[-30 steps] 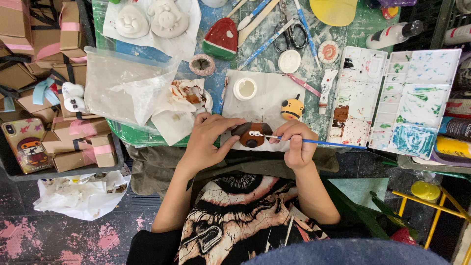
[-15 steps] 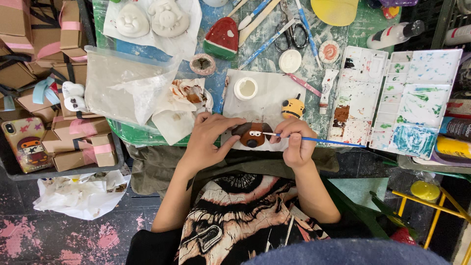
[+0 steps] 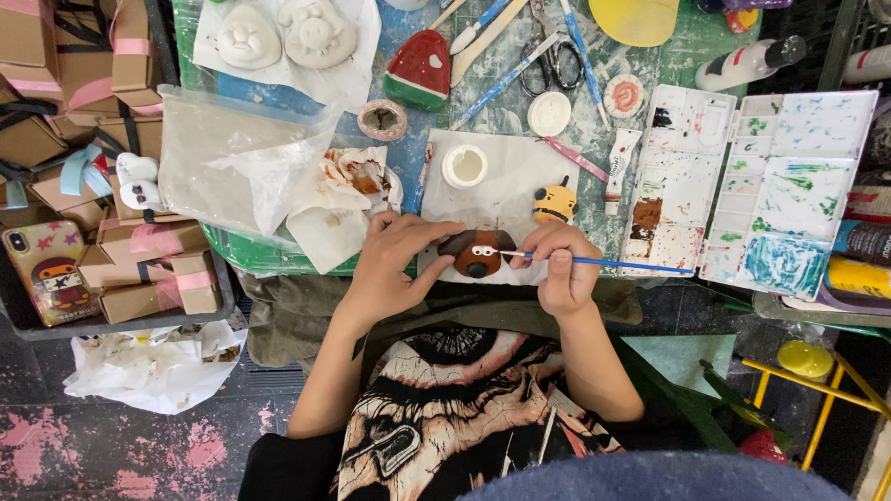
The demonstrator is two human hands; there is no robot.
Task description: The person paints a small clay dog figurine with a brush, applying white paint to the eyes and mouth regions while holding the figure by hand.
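Left hand (image 3: pixel 394 264) cups the brown dog figure (image 3: pixel 478 252) (fingers curled round it); right hand (image 3: pixel 561 269), at its three o'clock, pinches a brush (image 3: pixel 603 263).

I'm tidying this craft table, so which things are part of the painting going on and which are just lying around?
In use: left hand, right hand, brown dog figure, blue paintbrush, paint palette.
Lying about: scissors, watermelon piece, white figures, phone.

Painted figures — three: brown dog face (image 3: pixel 478 252), yellow bee (image 3: pixel 555 202), watermelon slice (image 3: pixel 419 70). Unpainted white casts (image 3: pixel 248 37) — two. Paint palettes (image 3: pixel 676 176) — two. Scissors (image 3: pixel 554 57) — one pair.
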